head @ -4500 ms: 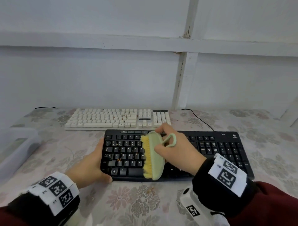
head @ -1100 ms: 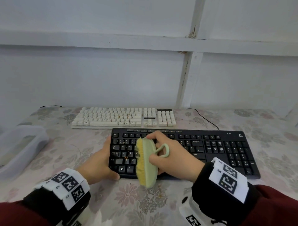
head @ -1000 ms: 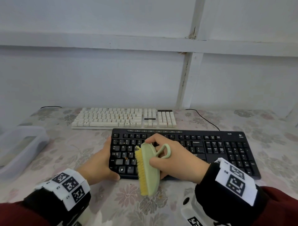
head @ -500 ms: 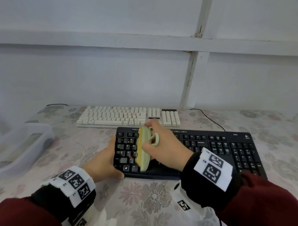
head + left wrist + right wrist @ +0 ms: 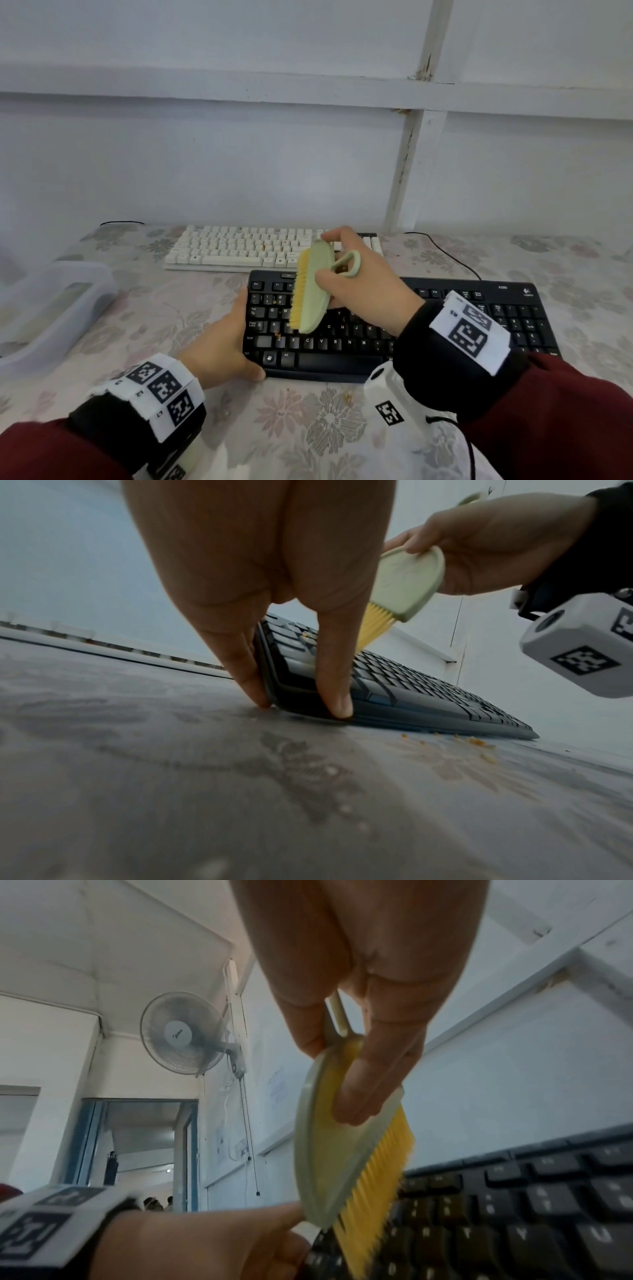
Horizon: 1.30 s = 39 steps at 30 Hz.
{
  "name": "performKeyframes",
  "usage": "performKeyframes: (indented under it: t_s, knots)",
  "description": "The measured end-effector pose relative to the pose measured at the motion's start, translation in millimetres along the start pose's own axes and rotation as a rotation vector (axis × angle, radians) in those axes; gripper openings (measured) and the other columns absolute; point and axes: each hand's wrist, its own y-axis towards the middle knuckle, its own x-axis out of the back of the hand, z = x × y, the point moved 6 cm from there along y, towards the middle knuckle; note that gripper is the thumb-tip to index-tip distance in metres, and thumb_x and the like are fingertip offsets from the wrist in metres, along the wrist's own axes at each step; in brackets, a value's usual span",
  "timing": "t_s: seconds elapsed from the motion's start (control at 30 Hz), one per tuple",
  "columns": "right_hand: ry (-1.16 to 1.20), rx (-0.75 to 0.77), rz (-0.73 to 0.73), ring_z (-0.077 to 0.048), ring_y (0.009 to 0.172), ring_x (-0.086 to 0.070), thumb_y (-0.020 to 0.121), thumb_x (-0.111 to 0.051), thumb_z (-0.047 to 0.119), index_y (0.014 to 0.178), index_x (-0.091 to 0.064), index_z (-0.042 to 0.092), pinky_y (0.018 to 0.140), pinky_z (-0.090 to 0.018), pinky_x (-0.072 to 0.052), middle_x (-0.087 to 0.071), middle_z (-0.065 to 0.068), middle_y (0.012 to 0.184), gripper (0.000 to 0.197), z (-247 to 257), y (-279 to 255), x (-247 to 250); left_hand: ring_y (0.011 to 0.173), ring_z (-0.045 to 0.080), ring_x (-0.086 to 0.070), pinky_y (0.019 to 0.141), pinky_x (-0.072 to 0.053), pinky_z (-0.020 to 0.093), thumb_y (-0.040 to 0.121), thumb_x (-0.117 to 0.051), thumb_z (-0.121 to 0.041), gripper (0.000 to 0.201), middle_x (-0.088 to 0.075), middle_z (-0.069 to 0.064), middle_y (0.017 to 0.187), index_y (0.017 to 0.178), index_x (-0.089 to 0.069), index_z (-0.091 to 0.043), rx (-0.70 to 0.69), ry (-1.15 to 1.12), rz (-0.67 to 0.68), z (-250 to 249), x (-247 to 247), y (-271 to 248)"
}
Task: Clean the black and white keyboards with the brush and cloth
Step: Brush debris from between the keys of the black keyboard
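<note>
The right hand (image 5: pixel 359 291) grips the green brush (image 5: pixel 313 291) by its back, fingers curled round the body. Half a second ago the yellow bristles sat low on the left-hand keys of the black keyboard (image 5: pixel 376 329); now the brush is tilted and lifted toward the top rows, near the frame's centre, its bristle tips just above or barely grazing the keys, as the left wrist view suggests. That reads as the return stroke between sweeps. The left hand (image 5: pixel 226 346) is as before, thumb and fingers clamping the keyboard's left edge, left of centre. Orange crumbs (image 5: pixel 476 741) lie on the floral table (image 5: pixel 308 428) in front of it, so debris is coming out, yet a few specks remain among the keys. The white keyboard (image 5: pixel 246 248), just behind, looks untouched, and no cloth is visible, so most of the job is probably ahead
</note>
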Motion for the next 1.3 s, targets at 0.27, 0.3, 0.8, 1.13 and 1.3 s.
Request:
performKeyframes:
  t_s: [0.27,0.3,0.8,1.13,1.3]
  knots:
    - [-0.107,-0.046,0.272,-0.031,0.083,-0.066,0.089,-0.053,0.013,0.126,-0.034,0.019,0.072,-0.045,-0.059,-0.057,-0.016,0.097,0.042,-16,-26,-36,0.097,-0.006,-0.054,0.072,-0.045,0.015,0.061,-0.08,0.001,0.122,-0.053,-0.026,0.111,0.142,-0.001,-0.045,-0.003,-0.032,0.001,-1,0,0]
    - [-0.119,-0.056,0.306,-0.032,0.084,-0.067,0.089,-0.053,0.013,0.125,-0.034,0.019,0.073,-0.047,-0.059,-0.058,-0.018,0.1,0.041,-17,-29,-38,0.098,-0.005,-0.053,0.074,-0.044,0.015,0.061,-0.08,0.002,0.123,-0.052,-0.026,0.113,0.142,0.0,-0.045,-0.005,-0.035,0.001,-2,0,0]
    - [0.176,-0.003,-0.042,-0.023,0.093,-0.067,0.09,-0.052,0.006,0.123,-0.037,0.025,0.066,-0.028,-0.06,-0.058,-0.016,0.114,0.041,-9,14,3,0.105,0.0,-0.05,0.085,-0.039,0.017,0.062,-0.081,-0.001,0.126,-0.044,-0.034,0.112,0.141,0.005,-0.048,-0.005,-0.005,-0.002,-2,0,0]
    - [-0.046,-0.039,0.279,-0.034,0.081,-0.062,0.089,-0.051,0.012,0.127,-0.034,0.024,0.073,-0.044,-0.059,-0.058,-0.023,0.099,0.044,-24,-26,-36,0.096,-0.006,-0.052,0.071,-0.043,0.013,0.062,-0.08,0.001,0.121,-0.052,-0.026,0.109,0.142,-0.001,-0.044,0.002,-0.012,-0.007,0,0,1]
    - [0.058,-0.019,0.191,-0.024,0.089,-0.068,0.089,-0.052,0.008,0.122,-0.041,0.022,0.069,-0.035,-0.061,-0.06,-0.013,0.11,0.037,-8,-17,-14,0.1,-0.005,-0.052,0.078,-0.043,0.015,0.062,-0.081,-0.002,0.123,-0.047,-0.032,0.113,0.142,0.002,-0.046,0.002,-0.015,0.003,2,-1,1]
